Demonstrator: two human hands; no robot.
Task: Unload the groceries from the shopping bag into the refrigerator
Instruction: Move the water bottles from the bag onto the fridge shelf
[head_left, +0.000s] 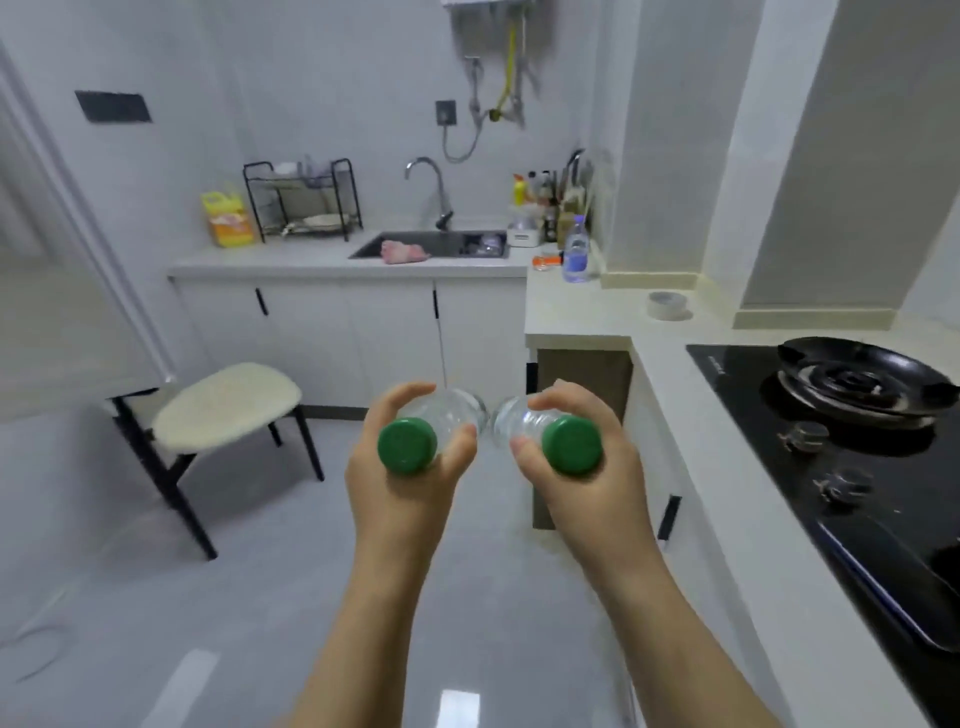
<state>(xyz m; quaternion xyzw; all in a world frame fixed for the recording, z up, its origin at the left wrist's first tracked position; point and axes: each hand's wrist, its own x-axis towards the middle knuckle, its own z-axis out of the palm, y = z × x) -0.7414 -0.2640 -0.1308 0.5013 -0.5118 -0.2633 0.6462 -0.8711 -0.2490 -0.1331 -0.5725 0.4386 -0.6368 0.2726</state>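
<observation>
**Item 1.** Left bottle (457, 410): clear plastic, its green cap (407, 445) turned toward the wearer. It is grasped by the left hand (410, 483), with fingers and thumb curled round the body just behind the cap.

**Item 2.** Right bottle (514, 423): same kind, with a second green cap (571, 445). It is grasped likewise by the right hand (582, 483).

**Position.** Both bottles are held in mid-air over the floor, at about 6 o'clock from the centre of the view. The bases are pointed away and inward, very close together; contact cannot be confirmed. A stool (228, 405) is found at 8 o'clock, a sink (431, 244) at 12 o'clock and a hob (831, 415) at 3 o'clock. Neither refrigerator nor shopping bag is seen.

**Step, as judged.** The pair is being carried to the refrigerator.

**Handling.**
- A firm wrap round each ribbed body is advised, since smooth plastic may slip.
- The bases are best held apart so that neither is knocked loose.
- Should a door need opening, one bottle is better set down first.
</observation>
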